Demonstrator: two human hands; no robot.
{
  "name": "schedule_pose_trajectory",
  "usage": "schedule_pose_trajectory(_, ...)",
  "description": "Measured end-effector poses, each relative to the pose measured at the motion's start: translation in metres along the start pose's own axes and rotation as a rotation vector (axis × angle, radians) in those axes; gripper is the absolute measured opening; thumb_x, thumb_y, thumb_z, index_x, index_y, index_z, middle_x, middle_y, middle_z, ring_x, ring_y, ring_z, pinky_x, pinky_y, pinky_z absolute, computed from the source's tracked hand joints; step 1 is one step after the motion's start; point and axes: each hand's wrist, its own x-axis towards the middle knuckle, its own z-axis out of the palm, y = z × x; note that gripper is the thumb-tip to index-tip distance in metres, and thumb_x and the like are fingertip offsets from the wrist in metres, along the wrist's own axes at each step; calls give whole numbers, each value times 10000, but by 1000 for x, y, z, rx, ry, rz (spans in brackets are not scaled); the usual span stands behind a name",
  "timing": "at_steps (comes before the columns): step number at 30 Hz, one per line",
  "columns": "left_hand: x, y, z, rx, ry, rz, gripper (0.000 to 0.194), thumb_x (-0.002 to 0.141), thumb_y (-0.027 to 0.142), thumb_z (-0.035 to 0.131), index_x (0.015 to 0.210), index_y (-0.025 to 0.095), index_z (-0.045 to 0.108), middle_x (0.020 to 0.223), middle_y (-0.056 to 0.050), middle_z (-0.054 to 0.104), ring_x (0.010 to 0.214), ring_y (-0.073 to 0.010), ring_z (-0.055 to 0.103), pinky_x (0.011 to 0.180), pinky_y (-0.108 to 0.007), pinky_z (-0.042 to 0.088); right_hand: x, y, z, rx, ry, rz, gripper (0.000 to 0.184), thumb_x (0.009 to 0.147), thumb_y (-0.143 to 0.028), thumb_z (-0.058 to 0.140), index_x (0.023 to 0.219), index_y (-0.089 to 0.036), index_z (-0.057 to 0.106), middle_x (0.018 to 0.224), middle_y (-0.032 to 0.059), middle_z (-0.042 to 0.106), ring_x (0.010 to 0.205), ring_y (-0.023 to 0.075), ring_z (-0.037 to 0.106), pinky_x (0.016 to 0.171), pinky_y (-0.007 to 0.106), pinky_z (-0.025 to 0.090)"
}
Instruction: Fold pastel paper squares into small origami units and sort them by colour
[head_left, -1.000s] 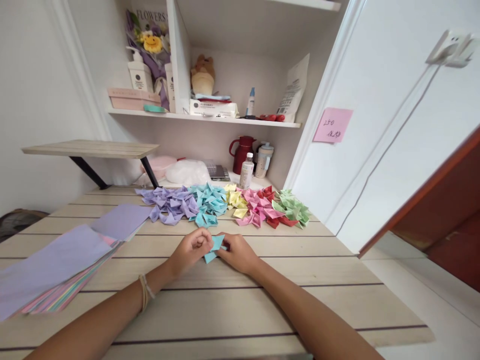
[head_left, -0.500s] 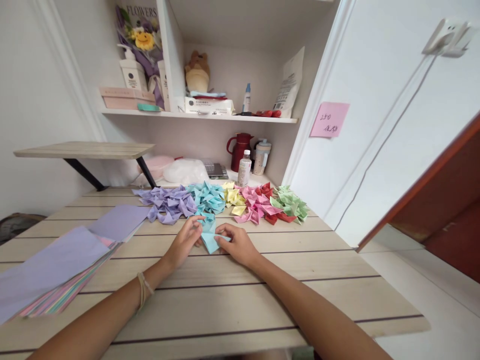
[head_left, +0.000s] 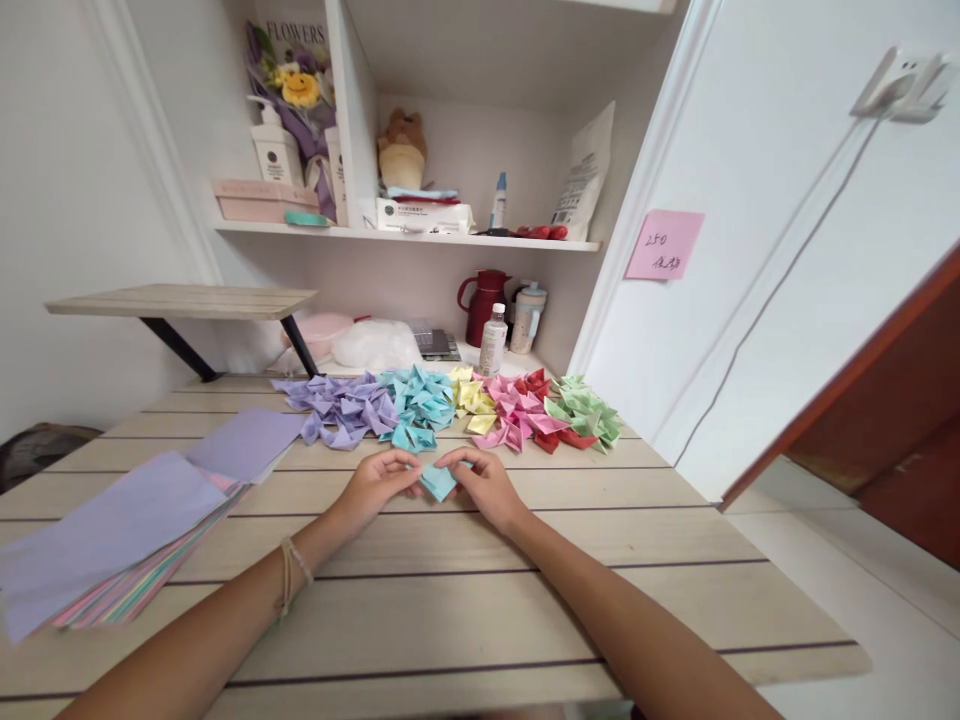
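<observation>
Between my two hands is a small folded sheet of light blue paper (head_left: 438, 482), its lower corner pointing toward me. My left hand (head_left: 382, 478) pinches its left side between thumb and fingers. On the opposite side my right hand (head_left: 480, 482) grips the right edge the same way. The fingers cover both side corners of the paper. Just beyond my hands lie folded paper boats in colour groups: purple (head_left: 349, 408), light blue (head_left: 417, 400), yellow (head_left: 472, 398), pink (head_left: 514, 410), red (head_left: 576, 440) and green (head_left: 585, 410).
Stacked coloured paper sheets (head_left: 120, 530) lie on the left of the slatted table (head_left: 420, 620). A raised wooden stand (head_left: 184, 300) is at the back left. A bottle (head_left: 492, 342), a red jug (head_left: 484, 305) and a tumbler (head_left: 528, 318) stand behind the boats.
The light blue paper has become more compact, its flap folded in, and my hands have shifted to grip its two sides. The camera view has moved slightly.
</observation>
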Motion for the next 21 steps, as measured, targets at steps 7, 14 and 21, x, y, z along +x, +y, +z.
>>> schedule_pose_trajectory(7, 1, -3, -2, 80, 6, 20, 228, 619, 267, 715, 781, 136, 623, 607, 6, 595, 552, -99, 533, 546, -208, 404, 1, -2, -5, -129, -45, -30, 199, 754, -325, 557, 748, -173, 685, 808, 45, 676, 694, 154, 594, 611, 262, 474)
schedule_pose_trajectory(14, 2, -6, -3, 12, 30, 63, 487, 656, 277, 705, 1094, 166, 524, 691, 3, 612, 597, -107, 567, 553, -205, 421, -1, 1, 0, -75, -125, 11, 394, 662, -359, 694, 989, -150, 627, 705, 18, 655, 578, 110, 547, 538, 222, 412)
schedule_pose_trajectory(21, 3, -8, -1, 92, -24, 38, 293, 611, 329, 734, 795, 130, 622, 712, -19, 637, 624, -124, 586, 589, -239, 474, -2, -4, 4, 3, 16, -28, 312, 638, -392, 710, 835, -152, 679, 742, 36, 659, 644, 131, 557, 591, 245, 425)
